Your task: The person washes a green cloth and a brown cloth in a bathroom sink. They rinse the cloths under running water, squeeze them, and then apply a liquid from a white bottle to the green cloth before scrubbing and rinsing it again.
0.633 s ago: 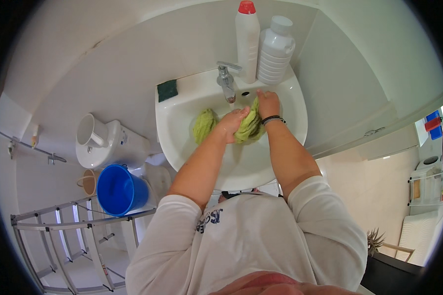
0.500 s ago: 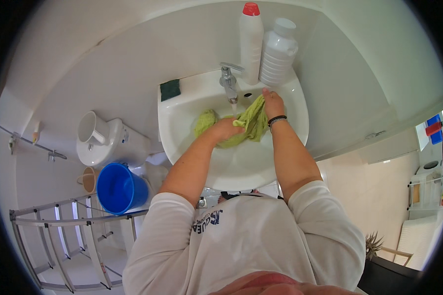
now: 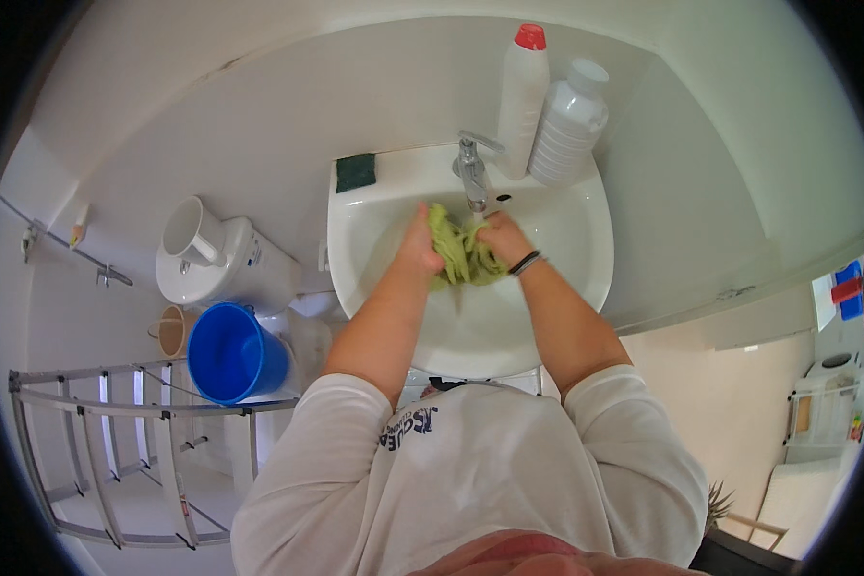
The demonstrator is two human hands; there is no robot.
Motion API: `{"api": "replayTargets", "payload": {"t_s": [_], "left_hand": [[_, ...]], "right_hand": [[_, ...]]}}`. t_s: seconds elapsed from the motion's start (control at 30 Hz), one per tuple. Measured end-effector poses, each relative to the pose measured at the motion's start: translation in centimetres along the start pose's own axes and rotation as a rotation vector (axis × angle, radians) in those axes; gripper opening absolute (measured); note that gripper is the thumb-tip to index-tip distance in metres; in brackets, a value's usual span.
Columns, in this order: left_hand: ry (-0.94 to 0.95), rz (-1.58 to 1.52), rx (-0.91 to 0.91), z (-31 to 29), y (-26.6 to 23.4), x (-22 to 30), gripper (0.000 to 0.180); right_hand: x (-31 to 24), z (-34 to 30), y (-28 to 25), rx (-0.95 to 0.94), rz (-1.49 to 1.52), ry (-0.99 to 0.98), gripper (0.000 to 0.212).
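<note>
A wet yellow-green cloth (image 3: 459, 252) is bunched between my two hands, over the bowl of a white sink (image 3: 470, 331). My left hand (image 3: 419, 245) grips its left side, the fingers partly hidden behind the folds. On the other side my right hand (image 3: 502, 238), with a dark band at the wrist, is closed on the cloth. Just above the cloth is the spout of a chrome tap (image 3: 472, 176). Below the cloth, a brownish streak of water shows in the bowl.
A dark green scouring pad (image 3: 355, 172) lies on the sink's back left corner. Behind the tap stand a white bottle with a red cap (image 3: 522, 106) and a ribbed white bottle (image 3: 568, 130). To the left are a toilet tank with a white pitcher (image 3: 194, 233), a blue bucket (image 3: 235, 355) and a ladder (image 3: 168, 451).
My hands have come closer together and gathered the stretched cloth into a bunch beneath the tap. The right hand has come down from the sink's back rim. The view has shifted slightly.
</note>
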State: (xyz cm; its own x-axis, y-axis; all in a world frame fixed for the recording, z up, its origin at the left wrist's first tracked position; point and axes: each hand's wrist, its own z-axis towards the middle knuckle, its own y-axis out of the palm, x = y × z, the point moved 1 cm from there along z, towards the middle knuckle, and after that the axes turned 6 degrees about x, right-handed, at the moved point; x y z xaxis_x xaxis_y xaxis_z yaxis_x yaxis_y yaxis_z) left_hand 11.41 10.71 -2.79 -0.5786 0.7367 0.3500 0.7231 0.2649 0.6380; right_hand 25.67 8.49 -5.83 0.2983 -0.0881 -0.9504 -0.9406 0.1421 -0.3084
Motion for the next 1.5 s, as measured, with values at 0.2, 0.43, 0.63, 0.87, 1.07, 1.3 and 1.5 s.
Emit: {"api": "replayTargets", "payload": {"t_s": [0.2,0.43,0.63,0.87,1.07,1.3,1.5], "left_hand": [[0.012,0.293,-0.073,2.5,-0.7,-2.1,0.044],[0.004,0.137,0.071,-1.6,3.0,-4.4,0.040],[-0.049,0.231,0.065,1.5,1.3,-4.6,0.037],[-0.069,0.173,-0.190,2.9,0.9,-4.8,0.039],[-0.070,0.893,-0.189,-0.2,1.4,-4.6,0.041],[0.473,1.808,-0.357,-6.7,6.4,-1.6,0.034],[0.426,0.956,-0.386,-12.3,11.9,2.2,0.030]], "right_hand": [[-7.5,-6.3,4.2,0.102,-0.108,-0.644,0.024],[-3.0,-2.2,2.0,0.218,-0.711,-0.493,0.022],[-3.2,-2.0,1.4,0.399,-0.380,-0.253,0.023],[-2.0,-2.8,3.9,0.190,-0.874,-0.729,0.019],[-1.3,0.9,-4.0,0.631,-0.478,-0.326,0.026],[-2.4,0.4,-4.3,0.185,0.067,-0.183,0.039],[-4.8,-2.6,-5.5,0.150,0.270,0.489,0.064]]}}
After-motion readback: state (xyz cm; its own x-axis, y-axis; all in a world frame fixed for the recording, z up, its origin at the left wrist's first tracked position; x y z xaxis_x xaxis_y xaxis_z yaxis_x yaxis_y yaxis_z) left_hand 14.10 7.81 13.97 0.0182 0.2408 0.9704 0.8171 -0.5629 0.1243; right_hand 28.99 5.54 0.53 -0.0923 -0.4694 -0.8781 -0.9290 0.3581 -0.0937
